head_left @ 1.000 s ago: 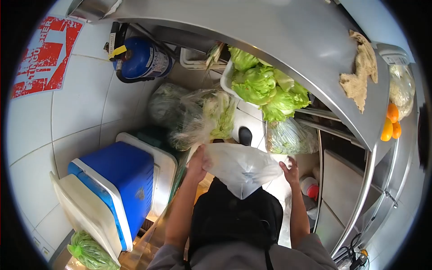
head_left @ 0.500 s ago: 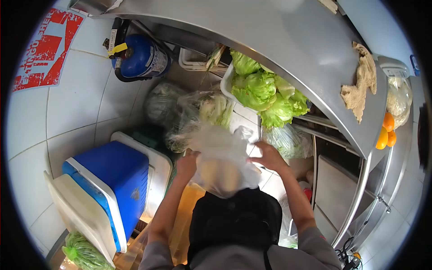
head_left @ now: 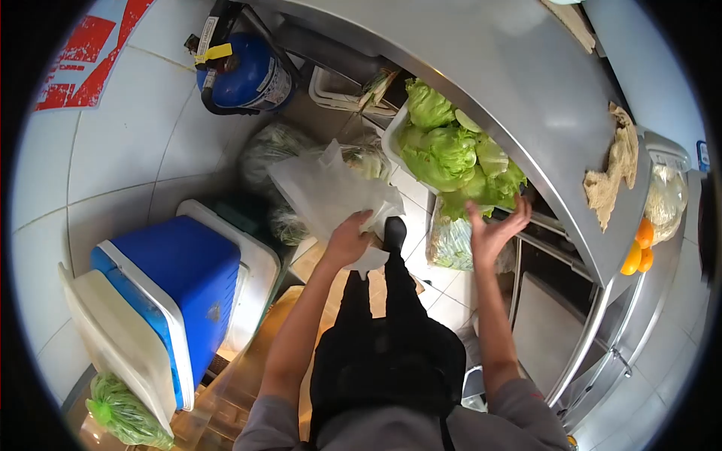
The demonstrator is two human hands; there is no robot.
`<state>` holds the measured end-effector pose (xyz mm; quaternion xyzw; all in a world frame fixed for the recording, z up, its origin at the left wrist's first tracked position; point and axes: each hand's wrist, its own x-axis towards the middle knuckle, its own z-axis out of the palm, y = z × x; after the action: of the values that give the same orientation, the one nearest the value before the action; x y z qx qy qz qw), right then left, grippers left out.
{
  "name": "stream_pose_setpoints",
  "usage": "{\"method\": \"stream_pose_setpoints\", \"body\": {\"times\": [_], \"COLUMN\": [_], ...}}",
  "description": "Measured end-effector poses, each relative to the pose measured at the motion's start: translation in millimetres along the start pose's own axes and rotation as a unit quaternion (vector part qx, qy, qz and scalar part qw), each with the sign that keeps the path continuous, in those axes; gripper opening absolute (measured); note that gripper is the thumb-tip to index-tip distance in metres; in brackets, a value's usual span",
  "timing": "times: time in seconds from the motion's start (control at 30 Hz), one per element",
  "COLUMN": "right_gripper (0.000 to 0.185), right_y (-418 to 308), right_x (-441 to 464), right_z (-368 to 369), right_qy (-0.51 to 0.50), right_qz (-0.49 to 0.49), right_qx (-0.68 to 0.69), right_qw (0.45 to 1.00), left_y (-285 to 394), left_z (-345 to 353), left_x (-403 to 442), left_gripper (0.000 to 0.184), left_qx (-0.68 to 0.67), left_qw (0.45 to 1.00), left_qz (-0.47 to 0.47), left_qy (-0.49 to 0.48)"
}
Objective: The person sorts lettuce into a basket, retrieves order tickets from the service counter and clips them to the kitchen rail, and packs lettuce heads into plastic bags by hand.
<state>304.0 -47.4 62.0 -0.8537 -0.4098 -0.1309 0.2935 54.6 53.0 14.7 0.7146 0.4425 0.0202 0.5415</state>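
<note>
A translucent plastic bag (head_left: 316,188) hangs from my left hand (head_left: 349,240), whose fingers are closed around its edge near the middle of the view. My right hand (head_left: 492,234) is raised with its fingers spread, close to the front edge of the lettuce (head_left: 444,150). Whether the fingertips touch the lowest leaves, I cannot tell. The green heads and leaves fill a white tub (head_left: 392,143) beneath the steel counter. Below them, by my right wrist, is a clear bag of pale green vegetables (head_left: 451,242).
A blue cooler (head_left: 173,278) with a white lid stands left. A blue fire extinguisher (head_left: 248,73) is by the wall. The steel counter (head_left: 519,83) overhangs the right side, with a tan cloth (head_left: 613,169) on it. Bagged vegetables (head_left: 271,158) lie on the floor.
My right hand has let go of the bag and moved up and right to the lettuce. My left hand has shifted right with the bag, which now hangs flatter and to the left.
</note>
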Motion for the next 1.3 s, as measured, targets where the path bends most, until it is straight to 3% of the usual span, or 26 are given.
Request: {"method": "stream_pose_setpoints", "body": {"times": [0.03,0.07,0.13,0.33,0.57,0.7,0.87,0.93,1.0,1.13,1.3], "right_gripper": [0.1,0.107,0.106,0.087,0.077,0.077,0.081,0.081,0.081,0.083,0.08], "right_y": [-3.2,-8.6,-10.1,6.6,24.4,33.3,31.9,25.1,37.1,43.3,38.2], "right_x": [-10.6,-12.3,-11.9,-2.6,12.1,14.8,-17.9,-27.8,-34.4,-8.3,23.3], "right_z": [5.1,10.8,34.0,40.8,8.3,-25.8,-64.4,-72.5,-58.0,-33.4,-45.6], "right_qy": [-0.058,-0.123,-0.114,-0.105,-0.106,-0.18,-0.238,-0.253,-0.236,-0.191,-0.211], "right_qz": [0.064,0.068,0.094,0.11,0.073,0.076,0.164,0.282,0.27,0.218,0.252], "right_qx": [0.035,0.028,0.09,0.024,0.116,0.168,0.258,0.369,0.317,0.288,0.362], "right_qw": [0.996,0.99,0.985,0.988,0.985,0.966,0.922,0.849,0.878,0.913,0.872], "left_y": [1.8,9.2,23.8,33.2,24.1,36.3,44.5,46.3,46.1,58.3,66.1], "left_z": [9.0,14.4,23.1,37.2,45.7,37.7,24.6,24.9,32.8,47.2,62.3], "left_x": [1.5,2.6,5.8,12.7,16.1,15.5,3.6,-2.1,-4.4,12.5,19.4], "left_gripper": [0.047,0.048,0.05,0.049,0.053,0.057,0.062,0.063,0.062,0.062,0.061], "left_qx": [-0.032,-0.036,-0.041,-0.072,-0.106,-0.122,-0.162,-0.22,-0.33,-0.249,-0.19], "left_qw": [0.999,0.999,0.997,0.994,0.992,0.99,0.982,0.97,0.938,0.964,0.979], "left_qz": [-0.006,-0.017,-0.039,-0.046,-0.036,-0.026,0.016,0.01,-0.019,0.017,0.037], "left_qy": [-0.014,-0.024,-0.043,-0.066,-0.056,-0.071,-0.092,-0.099,-0.102,-0.089,-0.07]}}
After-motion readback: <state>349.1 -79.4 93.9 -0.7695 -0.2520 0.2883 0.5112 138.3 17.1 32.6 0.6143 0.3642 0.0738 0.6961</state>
